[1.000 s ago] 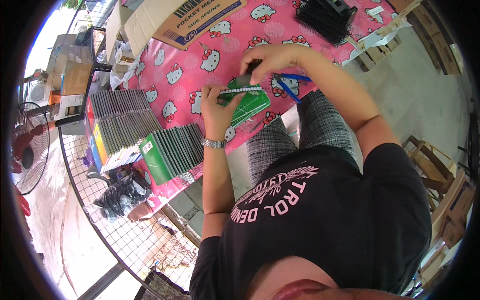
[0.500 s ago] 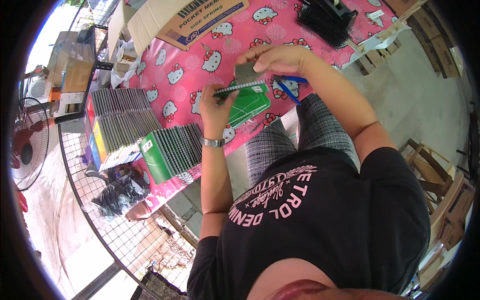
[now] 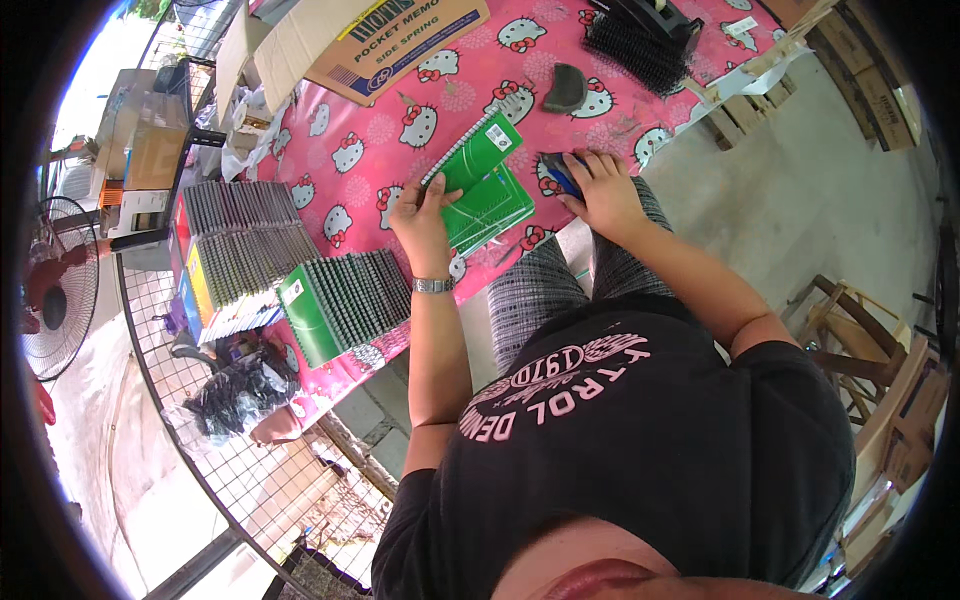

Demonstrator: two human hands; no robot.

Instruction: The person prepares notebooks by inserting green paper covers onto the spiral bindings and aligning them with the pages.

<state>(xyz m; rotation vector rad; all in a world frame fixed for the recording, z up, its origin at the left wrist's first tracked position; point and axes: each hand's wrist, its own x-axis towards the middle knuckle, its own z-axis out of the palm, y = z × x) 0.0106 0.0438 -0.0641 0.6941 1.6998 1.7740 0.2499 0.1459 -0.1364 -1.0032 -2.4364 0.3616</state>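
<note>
My left hand is closed on the lower left end of a green spiral notebook, thumb on its cover. The coil runs along the notebook's upper left edge. Beneath it, another green notebook lies on the table. My right hand rests at the table's near edge, its fingers curled over the blue handles of a pair of pliers, partly hidden by the hand. Beyond the notebooks lies a dark grey, rounded block, touched by neither hand.
Stacked spiral notebooks and a row of green ones stand at the left on the pink patterned tablecloth. An open cardboard box sits at the back. A black bristly object lies at the far right; a fan stands far left.
My right hand has put the grey block down on the table and come nearer, onto the pliers. My left hand has tilted the notebook so that its green cover shows.
</note>
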